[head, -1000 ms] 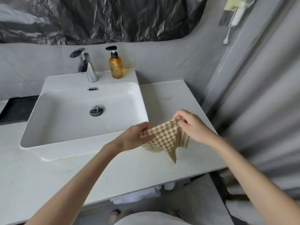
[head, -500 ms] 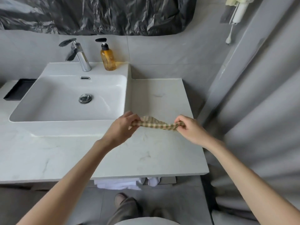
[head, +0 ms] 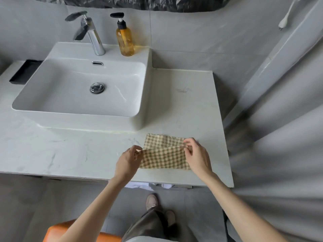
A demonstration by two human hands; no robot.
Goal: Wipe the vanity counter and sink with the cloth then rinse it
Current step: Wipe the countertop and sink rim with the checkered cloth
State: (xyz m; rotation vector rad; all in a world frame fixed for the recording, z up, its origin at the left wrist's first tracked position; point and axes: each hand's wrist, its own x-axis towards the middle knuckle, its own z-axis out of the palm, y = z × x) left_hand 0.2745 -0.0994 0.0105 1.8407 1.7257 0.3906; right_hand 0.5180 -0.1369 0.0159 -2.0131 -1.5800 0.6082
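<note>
Head view: the checked cloth lies on the surface near its front right edge, off the front right corner of the sink, with a wide stretch of marble running left. My left hand and right hand each pinch one end of its folded upper layer.

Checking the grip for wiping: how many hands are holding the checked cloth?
2. The left hand pinches the left edge of the cloth; the right hand pinches its right edge.
</note>
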